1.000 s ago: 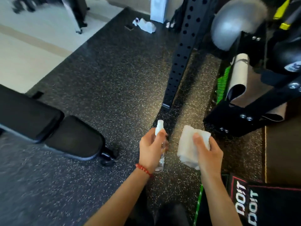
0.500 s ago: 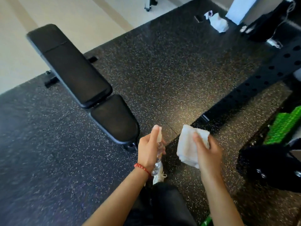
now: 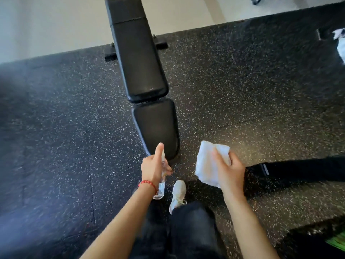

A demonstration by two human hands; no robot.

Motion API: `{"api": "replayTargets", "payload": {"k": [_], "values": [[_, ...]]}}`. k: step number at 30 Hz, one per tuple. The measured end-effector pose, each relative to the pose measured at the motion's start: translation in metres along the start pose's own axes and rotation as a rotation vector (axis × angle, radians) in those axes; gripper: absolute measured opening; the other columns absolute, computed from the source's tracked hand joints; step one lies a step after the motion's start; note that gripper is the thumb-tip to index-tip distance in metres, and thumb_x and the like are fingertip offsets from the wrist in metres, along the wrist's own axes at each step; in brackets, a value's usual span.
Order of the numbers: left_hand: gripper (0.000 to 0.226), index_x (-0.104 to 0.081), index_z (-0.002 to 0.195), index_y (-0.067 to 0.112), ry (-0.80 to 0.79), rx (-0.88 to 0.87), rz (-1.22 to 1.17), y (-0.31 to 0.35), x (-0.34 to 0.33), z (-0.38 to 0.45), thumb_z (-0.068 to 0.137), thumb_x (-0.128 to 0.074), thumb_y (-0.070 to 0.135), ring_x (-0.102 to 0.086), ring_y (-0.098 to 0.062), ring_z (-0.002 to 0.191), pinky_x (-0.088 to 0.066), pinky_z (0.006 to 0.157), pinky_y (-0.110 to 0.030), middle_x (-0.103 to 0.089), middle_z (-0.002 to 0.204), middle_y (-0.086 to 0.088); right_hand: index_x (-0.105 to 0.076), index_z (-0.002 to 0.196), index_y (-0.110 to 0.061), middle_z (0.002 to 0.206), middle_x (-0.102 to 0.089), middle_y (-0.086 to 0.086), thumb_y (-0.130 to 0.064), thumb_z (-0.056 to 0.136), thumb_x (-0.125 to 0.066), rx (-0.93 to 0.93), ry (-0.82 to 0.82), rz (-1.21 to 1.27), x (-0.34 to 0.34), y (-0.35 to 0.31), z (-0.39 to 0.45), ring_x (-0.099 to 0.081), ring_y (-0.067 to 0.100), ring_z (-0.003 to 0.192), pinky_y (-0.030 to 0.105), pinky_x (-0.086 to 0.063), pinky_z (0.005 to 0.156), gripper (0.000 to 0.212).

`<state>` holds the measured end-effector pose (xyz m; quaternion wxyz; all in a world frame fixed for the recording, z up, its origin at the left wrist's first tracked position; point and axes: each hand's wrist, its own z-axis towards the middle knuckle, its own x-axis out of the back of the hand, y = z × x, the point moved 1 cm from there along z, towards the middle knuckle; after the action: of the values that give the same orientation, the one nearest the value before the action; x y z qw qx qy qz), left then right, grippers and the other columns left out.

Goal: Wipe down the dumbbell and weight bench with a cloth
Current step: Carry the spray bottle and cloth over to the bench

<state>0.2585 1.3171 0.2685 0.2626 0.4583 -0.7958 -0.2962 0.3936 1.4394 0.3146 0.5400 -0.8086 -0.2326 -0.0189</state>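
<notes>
The black padded weight bench (image 3: 139,58) stretches away from me on the speckled rubber floor, its short seat pad (image 3: 156,126) nearest. My left hand (image 3: 154,168) grips a small clear spray bottle (image 3: 162,184), index finger raised over the nozzle, just at the seat pad's near end. My right hand (image 3: 230,170) holds a folded white cloth (image 3: 207,163) to the right of the bench, above the floor. No dumbbell is in view.
My white shoe (image 3: 178,195) and dark trousers stand just below the bench end. A black rack foot (image 3: 298,169) lies on the floor at right. White crumpled paper (image 3: 340,43) sits at the far right edge. Pale flooring lies beyond the mat.
My view has swung left, so the bench now lies straight ahead instead of off to the left. Both hands keep their grips and sit closer to the seat pad.
</notes>
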Motion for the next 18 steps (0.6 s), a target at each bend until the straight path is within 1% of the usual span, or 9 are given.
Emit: {"api": "replayTargets", "payload": {"k": [2, 5, 9, 10, 13, 15, 18], "values": [[0.06, -0.052, 0.051, 0.009, 0.033, 0.036, -0.005, -0.001, 0.002, 0.008, 0.078, -0.053, 0.063, -0.052, -0.019, 0.035, -0.034, 0.034, -0.02, -0.054, 0.043, -0.007, -0.065, 0.076, -0.032, 0.068, -0.065, -0.02, -0.033, 0.08, -0.067, -0.006, -0.041, -0.016, -0.007, 0.001, 0.005, -0.054, -0.008, 0.06, 0.01, -0.044, 0.053, 0.004], [0.059, -0.051, 0.049, 0.009, 0.069, 0.054, -0.007, 0.002, 0.006, 0.017, 0.078, -0.053, 0.06, -0.049, -0.017, 0.034, -0.039, 0.038, -0.023, -0.052, 0.041, -0.005, -0.066, 0.075, -0.029, 0.071, -0.066, -0.015, -0.032, 0.08, -0.068, -0.018, -0.075, -0.046, -0.02, 0.002, 0.009, -0.055, -0.009, 0.061, 0.011, -0.044, 0.055, 0.006], [0.059, -0.047, 0.041, 0.011, 0.1, 0.043, 0.026, 0.0, 0.013, 0.034, 0.077, -0.051, 0.058, -0.044, -0.015, 0.03, -0.035, 0.034, -0.018, -0.049, 0.037, -0.004, -0.065, 0.074, -0.038, 0.067, -0.065, -0.025, -0.033, 0.08, -0.068, -0.027, -0.108, -0.094, -0.042, 0.008, 0.015, -0.054, -0.011, 0.059, 0.006, -0.041, 0.052, 0.009], [0.06, -0.047, 0.041, 0.01, 0.102, 0.044, 0.033, -0.001, 0.014, 0.038, 0.078, -0.05, 0.057, -0.044, -0.015, 0.029, -0.034, 0.034, -0.018, -0.049, 0.037, -0.005, -0.065, 0.075, -0.039, 0.068, -0.065, -0.026, -0.034, 0.08, -0.067, -0.034, -0.116, -0.098, -0.047, 0.01, 0.016, -0.054, -0.011, 0.059, 0.008, -0.042, 0.052, 0.007], [0.06, -0.05, 0.044, 0.006, 0.109, 0.052, 0.061, -0.003, 0.016, 0.048, 0.079, -0.048, 0.055, -0.044, -0.018, 0.031, -0.033, 0.035, -0.017, -0.05, 0.04, -0.009, -0.065, 0.078, -0.037, 0.068, -0.065, -0.024, -0.038, 0.079, -0.067, -0.058, -0.129, -0.103, -0.058, 0.014, 0.018, -0.055, -0.01, 0.06, 0.017, -0.044, 0.057, 0.002], [0.058, -0.05, 0.046, 0.004, 0.107, 0.059, 0.065, -0.003, 0.015, 0.053, 0.08, -0.048, 0.051, -0.042, -0.018, 0.031, -0.033, 0.036, -0.018, -0.049, 0.041, -0.01, -0.065, 0.079, -0.037, 0.07, -0.065, -0.024, -0.043, 0.075, -0.066, -0.061, -0.14, -0.103, -0.064, 0.014, 0.02, -0.055, -0.01, 0.061, 0.02, -0.044, 0.058, 0.007], [0.054, -0.052, 0.046, 0.002, 0.109, 0.067, 0.105, -0.003, 0.015, 0.058, 0.079, -0.046, 0.044, -0.042, -0.017, 0.032, -0.038, 0.037, -0.02, -0.048, 0.038, -0.007, -0.065, 0.08, -0.036, 0.07, -0.065, -0.022, -0.046, 0.07, -0.064, -0.085, -0.149, -0.096, -0.07, 0.013, 0.026, -0.056, -0.008, 0.061, 0.023, -0.045, 0.061, 0.014]]}}
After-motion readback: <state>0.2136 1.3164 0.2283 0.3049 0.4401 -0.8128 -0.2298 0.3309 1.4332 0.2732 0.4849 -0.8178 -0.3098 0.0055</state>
